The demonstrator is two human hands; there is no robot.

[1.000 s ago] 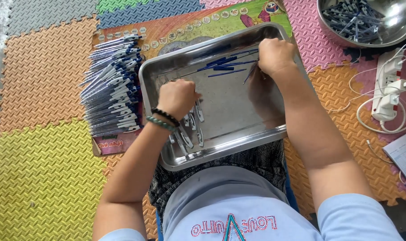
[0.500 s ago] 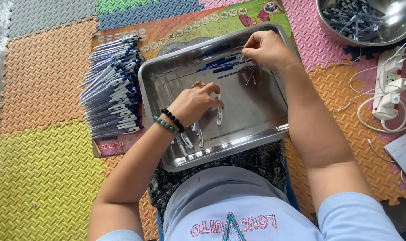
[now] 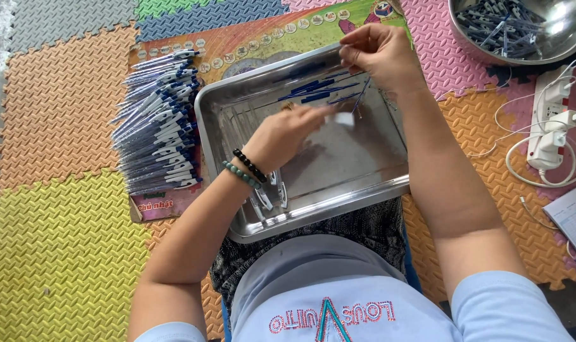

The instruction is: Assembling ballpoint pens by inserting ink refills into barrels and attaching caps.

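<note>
A steel tray (image 3: pixel 376 187) rests on my lap. My left hand (image 3: pixel 286 131) hovers over its middle, holding a clear pen barrel with a white end (image 3: pixel 342 118). At the tray's far edge my right hand (image 3: pixel 379 54) pinches a thin blue refill (image 3: pixel 362 96) that points down toward the barrel. More blue refills (image 3: pixel 316 88) lie along the tray's far side. A few clear barrels (image 3: pixel 269 195) lie at its near left edge, partly hidden by my wrist.
A stack of several finished white-and-blue pens (image 3: pixel 158 123) lies on a colourful sheet left of the tray. A steel bowl of blue parts (image 3: pixel 519 25) stands at the top right. A white power strip with cables (image 3: pixel 550 133) lies on the foam mat at the right.
My left hand rose from the barrels at the tray's near left toward the middle with one barrel. My right hand lifted a refill from the far pile.
</note>
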